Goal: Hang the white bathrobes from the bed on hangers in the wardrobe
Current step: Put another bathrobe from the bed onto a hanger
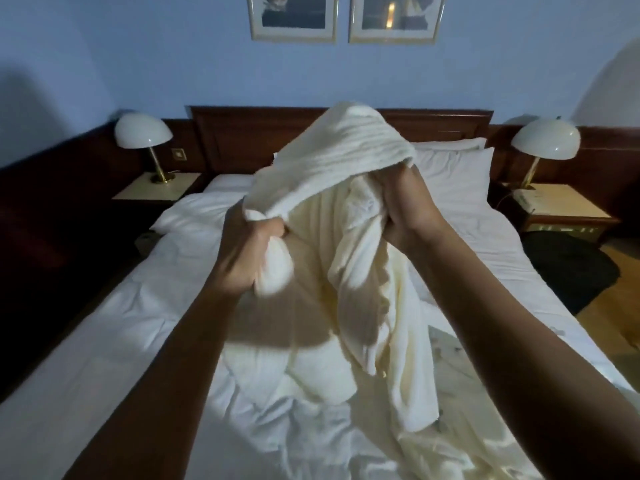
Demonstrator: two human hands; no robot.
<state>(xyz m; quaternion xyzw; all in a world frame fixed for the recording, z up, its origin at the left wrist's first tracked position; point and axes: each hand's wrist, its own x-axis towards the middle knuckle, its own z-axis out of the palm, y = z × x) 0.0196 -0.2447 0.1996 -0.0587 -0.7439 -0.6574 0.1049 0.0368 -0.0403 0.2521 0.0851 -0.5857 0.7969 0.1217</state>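
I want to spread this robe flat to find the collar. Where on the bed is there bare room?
The widest bare stretch of the bed lies left of the left hand, out to its left edge. A narrower strip runs right of the right hand, below the pillows. The centre is crowded: the bathrobe both hands grip trails there.

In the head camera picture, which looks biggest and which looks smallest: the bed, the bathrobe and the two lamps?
1. bed, filling most of the view.
2. bathrobe, held up near the camera, which makes it look bigger.
3. left lamp and right lamp: they look about the same, so no ranking.
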